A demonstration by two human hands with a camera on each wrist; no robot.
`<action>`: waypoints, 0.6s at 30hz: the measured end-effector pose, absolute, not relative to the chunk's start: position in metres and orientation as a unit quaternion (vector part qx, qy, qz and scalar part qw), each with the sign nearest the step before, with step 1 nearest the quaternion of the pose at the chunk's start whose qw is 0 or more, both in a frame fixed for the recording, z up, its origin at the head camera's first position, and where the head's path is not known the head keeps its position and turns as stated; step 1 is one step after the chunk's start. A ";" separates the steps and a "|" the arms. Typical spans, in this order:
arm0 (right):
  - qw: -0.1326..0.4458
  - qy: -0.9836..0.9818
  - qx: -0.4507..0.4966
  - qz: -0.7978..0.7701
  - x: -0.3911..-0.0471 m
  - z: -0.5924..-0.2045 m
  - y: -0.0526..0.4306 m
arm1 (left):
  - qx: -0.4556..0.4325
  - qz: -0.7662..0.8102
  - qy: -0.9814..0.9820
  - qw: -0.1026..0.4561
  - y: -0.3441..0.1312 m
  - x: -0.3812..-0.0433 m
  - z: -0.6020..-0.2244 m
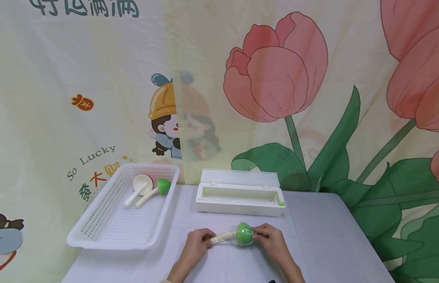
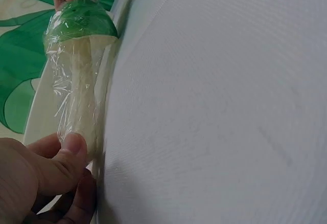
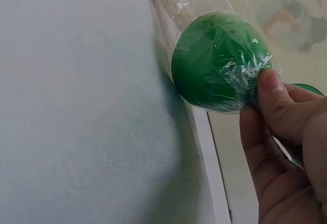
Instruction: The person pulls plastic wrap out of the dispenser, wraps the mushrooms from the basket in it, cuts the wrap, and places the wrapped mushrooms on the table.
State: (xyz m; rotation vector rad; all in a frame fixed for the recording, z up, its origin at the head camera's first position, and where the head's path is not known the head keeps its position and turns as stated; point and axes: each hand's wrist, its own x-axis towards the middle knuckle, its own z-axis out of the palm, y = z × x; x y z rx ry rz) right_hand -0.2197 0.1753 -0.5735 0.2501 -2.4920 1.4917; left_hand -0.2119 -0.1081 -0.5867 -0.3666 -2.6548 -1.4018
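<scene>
The mushroom-shaped thing (image 1: 236, 235) sat in clear wrap (image 2: 64, 88), at six o'clock from the white box (image 1: 237, 208). The left hand (image 1: 197, 240) pinched its stem (image 2: 83, 91) at nine; the right hand (image 1: 272, 241) pinched wrap by its green top (image 3: 217, 60) at three. Wrapping seemed the step; both ends looked to need snug tucking.
</scene>
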 end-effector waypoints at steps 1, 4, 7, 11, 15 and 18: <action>0.114 -0.848 0.079 0.512 -0.220 -0.574 0.175 | -0.121 -0.462 -0.877 0.058 -0.108 -0.211 -0.587; 0.115 -0.844 0.069 0.519 -0.219 -0.573 0.173 | -0.121 -0.461 -0.877 0.060 -0.109 -0.210 -0.587; 0.114 -0.843 0.057 0.522 -0.219 -0.572 0.171 | -0.110 -0.458 -0.880 0.061 -0.108 -0.210 -0.586; 0.118 -0.840 0.049 0.527 -0.220 -0.573 0.170 | -0.091 -0.456 -0.883 0.065 -0.106 -0.211 -0.584; 0.118 -0.837 0.034 0.534 -0.220 -0.574 0.171 | -0.072 -0.460 -0.882 0.070 -0.102 -0.212 -0.584; 0.113 -0.836 0.017 0.537 -0.220 -0.575 0.175 | -0.064 -0.469 -0.878 0.072 -0.095 -0.214 -0.586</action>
